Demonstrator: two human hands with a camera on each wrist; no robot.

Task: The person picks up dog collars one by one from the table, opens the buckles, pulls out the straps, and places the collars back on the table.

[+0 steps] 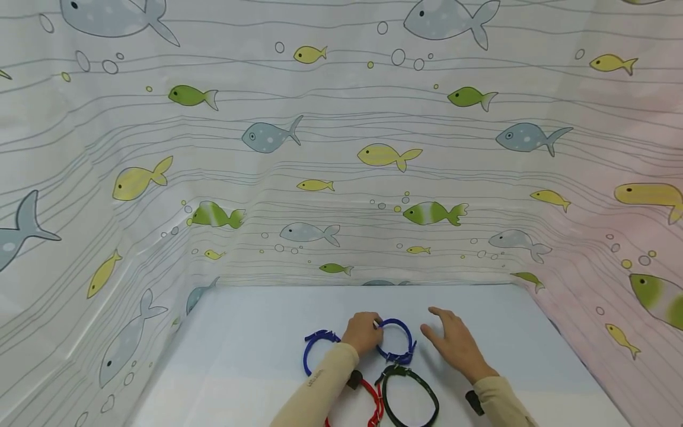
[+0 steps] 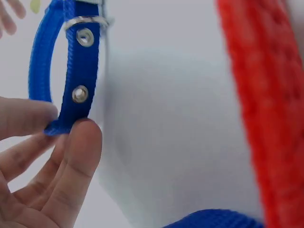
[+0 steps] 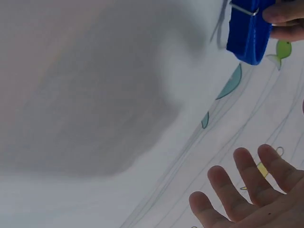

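My left hand (image 1: 363,332) pinches a blue pet collar (image 1: 401,358) by one side between thumb and fingers. This collar is buckled into a loop, and in the left wrist view metal eyelets and a metal ring show along its blue strap (image 2: 83,66). To the right of the loop, apart from it, is my right hand (image 1: 453,344), its fingers spread and holding nothing. In the right wrist view the fingers of the right hand (image 3: 251,199) are extended, with the blue collar (image 3: 247,33) up in the left hand's grip.
Another blue collar (image 1: 322,335) lies left of my left forearm, which partly covers it. Nearer me are a red collar (image 1: 373,397) and a dark green collar (image 1: 436,403), side by side on the white table (image 1: 240,332). A fish-patterned curtain (image 1: 341,207) encloses the table.
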